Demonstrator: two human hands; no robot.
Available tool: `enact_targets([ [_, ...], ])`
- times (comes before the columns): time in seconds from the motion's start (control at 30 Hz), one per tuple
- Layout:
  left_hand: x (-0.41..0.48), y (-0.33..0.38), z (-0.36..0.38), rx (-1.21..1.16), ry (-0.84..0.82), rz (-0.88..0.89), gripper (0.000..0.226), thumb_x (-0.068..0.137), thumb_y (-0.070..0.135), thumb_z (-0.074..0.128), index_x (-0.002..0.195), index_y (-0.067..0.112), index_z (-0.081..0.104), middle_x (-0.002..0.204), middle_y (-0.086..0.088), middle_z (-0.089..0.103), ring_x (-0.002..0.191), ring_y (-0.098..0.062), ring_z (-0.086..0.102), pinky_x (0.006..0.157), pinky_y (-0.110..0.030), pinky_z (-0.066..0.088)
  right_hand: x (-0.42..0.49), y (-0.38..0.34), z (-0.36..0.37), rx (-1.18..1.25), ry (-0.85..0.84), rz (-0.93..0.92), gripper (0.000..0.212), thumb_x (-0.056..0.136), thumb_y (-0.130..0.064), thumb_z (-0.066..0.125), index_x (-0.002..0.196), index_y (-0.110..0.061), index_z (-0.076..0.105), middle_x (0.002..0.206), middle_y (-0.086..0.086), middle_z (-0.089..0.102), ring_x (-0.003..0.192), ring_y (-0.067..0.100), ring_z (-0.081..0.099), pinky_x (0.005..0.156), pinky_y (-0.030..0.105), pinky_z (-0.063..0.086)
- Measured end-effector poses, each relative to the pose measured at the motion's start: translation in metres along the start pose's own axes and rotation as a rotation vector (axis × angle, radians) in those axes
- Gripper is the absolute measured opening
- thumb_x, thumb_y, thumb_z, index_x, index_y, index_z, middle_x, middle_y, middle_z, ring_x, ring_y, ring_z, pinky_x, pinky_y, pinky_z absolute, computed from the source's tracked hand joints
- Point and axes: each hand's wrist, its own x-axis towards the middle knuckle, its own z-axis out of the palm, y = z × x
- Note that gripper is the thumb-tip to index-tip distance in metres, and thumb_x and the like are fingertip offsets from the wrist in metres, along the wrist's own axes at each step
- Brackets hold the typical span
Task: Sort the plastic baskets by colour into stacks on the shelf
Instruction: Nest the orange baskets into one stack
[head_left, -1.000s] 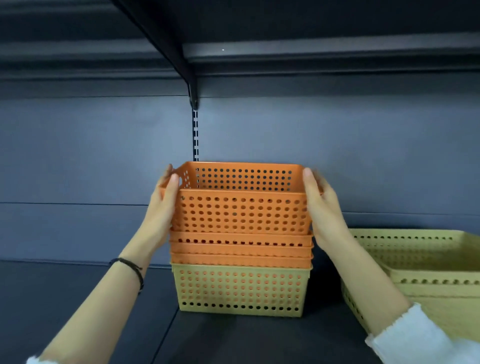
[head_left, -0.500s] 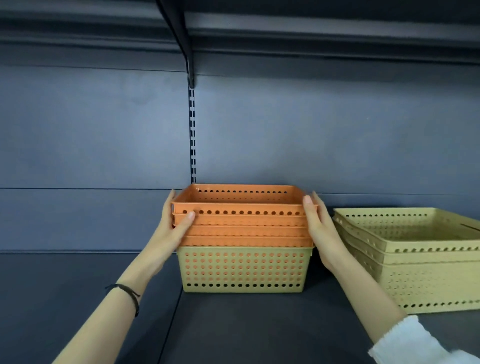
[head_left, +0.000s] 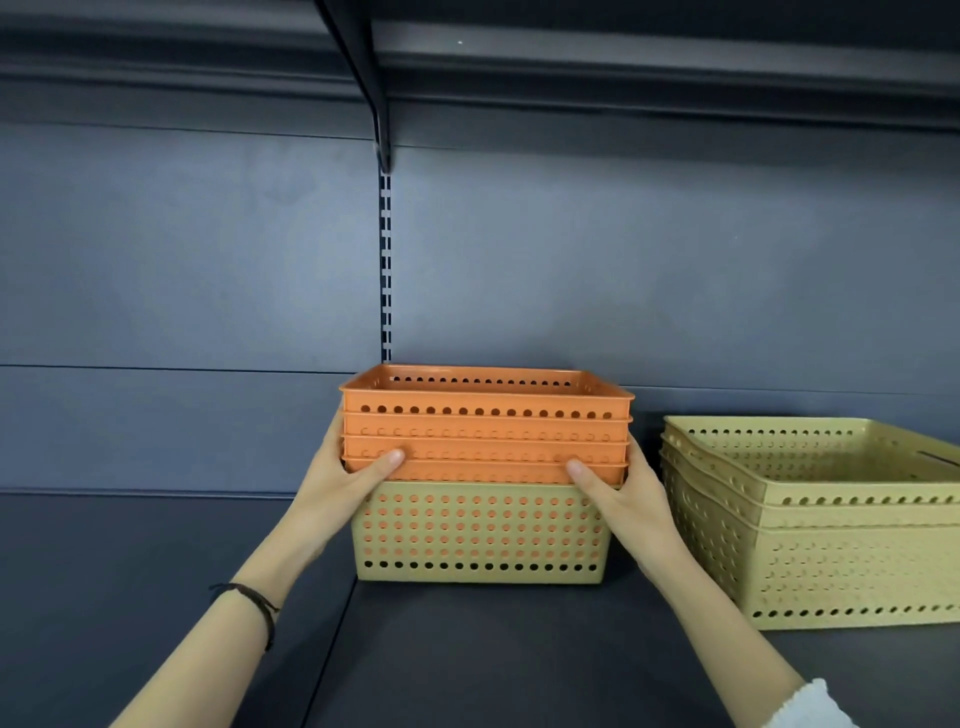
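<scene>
Evidently both hands, left hand (head_left: 343, 475) and right hand (head_left: 618, 491), clamp the orange baskets (head_left: 485, 434), probably to free them from the yellow basket (head_left: 478, 535); yellow stack (head_left: 831, 519) waits at three o'clock.

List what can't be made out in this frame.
- Yellow stack, head view: right end cut off by the frame edge.
- Fingers of left hand and right hand: behind the orange baskets.
- Inside of bottom yellow basket: filled by the orange ones.

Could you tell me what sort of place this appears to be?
Probably a shop or stockroom: dark metal shelving with a slotted upright and bracket, holding stacks of orange baskets and yellow baskets.
</scene>
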Motion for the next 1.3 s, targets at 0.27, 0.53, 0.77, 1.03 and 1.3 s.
enact_targets([
  [0.27,0.001,0.008,0.005,-0.006,0.034,0.097,0.046,0.085,0.013,0.067,0.126,0.024,0.047,0.097,0.021,0.073,0.089,0.006,0.068,0.064,-0.009,0.052,0.001,0.000,-0.009,0.013,-0.023,-0.032,0.056,0.077,-0.031,0.075,0.128,-0.026,0.053,0.108,-0.017,0.067,0.098,-0.008,0.062,0.090,0.027,0.051],
  [0.53,0.010,0.040,-0.003,-0.018,0.062,0.194,0.086,0.055,0.062,0.075,0.129,0.026,0.048,0.114,0.009,0.066,0.095,0.007,0.066,0.067,-0.010,0.053,0.017,-0.032,-0.017,0.070,0.009,-0.131,0.075,0.070,-0.036,0.079,0.136,-0.026,0.047,0.117,-0.012,0.066,0.111,0.008,0.061,0.096,0.043,0.051],
  [0.77,0.009,0.086,-0.034,-0.030,0.184,0.371,0.068,0.062,0.049,0.071,0.124,0.029,0.051,0.103,0.022,0.070,0.097,0.010,0.064,0.072,-0.007,0.049,0.027,-0.084,-0.001,0.202,0.060,-0.258,0.083,0.065,-0.051,0.072,0.138,-0.026,0.043,0.120,-0.015,0.063,0.112,0.005,0.059,0.097,0.039,0.050],
  [1.03,-0.037,0.108,-0.119,0.052,0.366,0.470,0.042,0.073,0.037,0.069,0.110,0.038,0.051,0.096,0.035,0.068,0.094,0.013,0.062,0.080,-0.009,0.048,0.010,-0.136,0.070,0.293,-0.011,-0.338,0.076,0.075,-0.037,0.077,0.141,-0.026,0.041,0.123,-0.014,0.062,0.112,0.001,0.058,0.092,0.027,0.049],
  [1.3,-0.102,0.085,-0.224,0.239,0.519,0.386,0.031,0.089,0.011,0.065,0.099,0.038,0.053,0.084,0.040,0.066,0.079,0.018,0.061,0.071,-0.004,0.049,-0.042,-0.157,0.175,0.405,-0.203,-0.288,0.077,0.073,-0.033,0.079,0.140,-0.026,0.043,0.117,-0.012,0.067,0.108,0.001,0.062,0.097,0.033,0.050],
])
